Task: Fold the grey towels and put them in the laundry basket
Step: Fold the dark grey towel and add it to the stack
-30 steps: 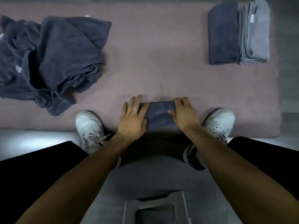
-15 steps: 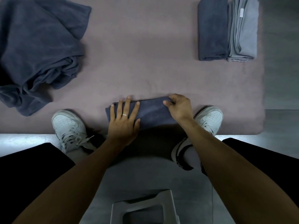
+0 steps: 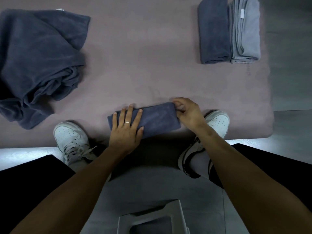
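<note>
Looking down past my forearms: white plastic thing (image 3: 152, 218) at the bottom edge, prob. the laundry basket rim, can't tell for sure. Next out, folded dark towel (image 3: 152, 118) on the mat between my shoes (image 3: 70, 137), long axis running left-right w/ a slight tilt, right end farther from me. Left hand (image 3: 125, 130) lies flat on its left half, fingers spread, pinning, gripping nothing. Right hand (image 3: 188, 114) is curled at the right end, thumb and fingers pinched on the towel's far corner. So both hands are on it, each covering one end; a scoop up and back toward me looks like the next move, w/ the right hand already having purchase. Surface: pinkish mat (image 3: 143, 68) on grey floor (image 3: 290, 81). Farther left, heap of unfolded dark towels (image 3: 38, 61). Far right, two folded ones side by side, touching: dark (image 3: 214, 31), pale grey (image 3: 244, 31). Plenty left to fold, I'd say.
</note>
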The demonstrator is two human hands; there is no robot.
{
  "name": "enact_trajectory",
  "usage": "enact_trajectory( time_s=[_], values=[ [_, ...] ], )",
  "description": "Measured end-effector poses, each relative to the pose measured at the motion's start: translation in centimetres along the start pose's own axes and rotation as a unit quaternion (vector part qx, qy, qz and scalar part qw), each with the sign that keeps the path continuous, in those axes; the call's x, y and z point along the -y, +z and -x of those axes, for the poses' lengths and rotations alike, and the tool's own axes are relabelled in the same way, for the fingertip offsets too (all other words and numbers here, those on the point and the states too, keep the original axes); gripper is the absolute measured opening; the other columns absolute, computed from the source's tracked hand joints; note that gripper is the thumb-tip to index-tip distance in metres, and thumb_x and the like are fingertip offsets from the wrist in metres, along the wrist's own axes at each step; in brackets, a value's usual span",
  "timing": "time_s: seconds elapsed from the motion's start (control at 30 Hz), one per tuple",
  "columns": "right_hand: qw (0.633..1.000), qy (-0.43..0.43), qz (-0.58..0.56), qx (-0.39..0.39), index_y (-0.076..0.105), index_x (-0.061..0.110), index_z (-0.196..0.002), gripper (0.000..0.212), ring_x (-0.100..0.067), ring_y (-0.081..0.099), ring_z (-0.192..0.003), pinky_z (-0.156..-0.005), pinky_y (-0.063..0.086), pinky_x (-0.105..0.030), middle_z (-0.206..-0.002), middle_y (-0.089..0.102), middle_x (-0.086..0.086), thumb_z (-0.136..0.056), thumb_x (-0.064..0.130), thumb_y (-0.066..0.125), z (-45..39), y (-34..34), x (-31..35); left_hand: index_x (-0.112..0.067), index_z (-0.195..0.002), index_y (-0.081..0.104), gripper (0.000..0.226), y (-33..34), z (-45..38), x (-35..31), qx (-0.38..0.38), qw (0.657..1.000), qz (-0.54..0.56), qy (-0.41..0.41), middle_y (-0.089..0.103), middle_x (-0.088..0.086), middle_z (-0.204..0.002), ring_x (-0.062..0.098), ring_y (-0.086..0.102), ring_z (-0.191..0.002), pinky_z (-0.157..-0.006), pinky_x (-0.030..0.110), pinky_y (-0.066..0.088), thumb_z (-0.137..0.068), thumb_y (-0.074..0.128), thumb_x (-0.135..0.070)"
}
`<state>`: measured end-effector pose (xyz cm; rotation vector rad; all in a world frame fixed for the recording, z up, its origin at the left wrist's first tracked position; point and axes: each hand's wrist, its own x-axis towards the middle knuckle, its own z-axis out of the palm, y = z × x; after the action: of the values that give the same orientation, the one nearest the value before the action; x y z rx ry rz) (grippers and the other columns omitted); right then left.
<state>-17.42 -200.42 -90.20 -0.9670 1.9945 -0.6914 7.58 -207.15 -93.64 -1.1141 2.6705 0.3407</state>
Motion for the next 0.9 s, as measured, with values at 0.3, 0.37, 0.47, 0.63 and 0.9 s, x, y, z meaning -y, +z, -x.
enact_trajectory(
  time_s=[0.3,0.37,0.47,0.63,0.9],
  values=[
    [0.961,-0.104,0.255,0.021,0.071,0.010,-0.089,0.020,-0.026,0.061,-0.082,-0.073,0.052,-0.039,-0.093,0.067,-0.006,-0.092,0.011,0.051,-2.9,-1.7,-0.2,-0.019,-0.152,0.019,0.065,-0.4,0.0,-0.2,0.009,1.000,-0.012,0.003,0.021,0.019,-0.157,0.039,0.024,-0.142,-0.115,0.058,0.014,-0.096,0.021,-0.052],
    [0.971,-0.055,0.232,0.019,0.072,0.013,-0.086,0.021,-0.024,0.062,-0.081,-0.074,0.053,-0.038,-0.091,0.069,-0.004,-0.089,0.009,0.051,-3.4,-1.3,-0.3,-0.019,-0.152,0.020,0.065,-0.5,-0.2,-0.2,0.013,1.000,-0.015,0.001,0.021,0.019,-0.157,0.039,0.025,-0.142,-0.115,0.058,0.015,-0.096,0.020,-0.052],
    [0.992,0.033,0.123,0.000,0.071,0.014,-0.085,0.024,-0.019,0.065,-0.081,-0.079,0.056,-0.035,-0.088,0.071,-0.001,-0.089,0.003,0.051,-3.6,-0.4,0.0,-0.018,-0.152,0.021,0.066,-0.5,-0.2,-0.3,0.027,0.999,-0.027,-0.002,0.018,0.019,-0.158,0.041,0.024,-0.141,-0.112,0.062,0.018,-0.095,0.022,-0.050],
    [0.977,-0.110,0.170,-0.066,0.063,0.011,-0.116,0.028,-0.025,0.059,-0.104,-0.089,0.051,-0.038,-0.118,0.063,-0.008,-0.095,0.022,0.047,-1.5,0.6,1.2,-0.017,-0.152,0.021,0.067,-0.8,-0.7,-1.1,0.052,0.998,-0.045,0.008,0.011,0.014,-0.161,0.039,0.019,-0.144,-0.111,0.063,0.017,-0.091,0.021,-0.045],
    [0.916,-0.057,0.388,0.081,0.017,0.026,-0.152,0.059,-0.026,0.018,-0.142,-0.116,0.017,-0.046,-0.158,0.013,-0.003,-0.099,0.052,0.026,-0.5,3.7,-0.6,-0.019,-0.153,0.021,0.065,-0.9,-0.4,1.0,0.023,1.000,-0.010,-0.016,0.020,0.016,-0.158,0.037,0.023,-0.142,-0.115,0.054,0.015,-0.097,0.021,-0.053]
  ],
)
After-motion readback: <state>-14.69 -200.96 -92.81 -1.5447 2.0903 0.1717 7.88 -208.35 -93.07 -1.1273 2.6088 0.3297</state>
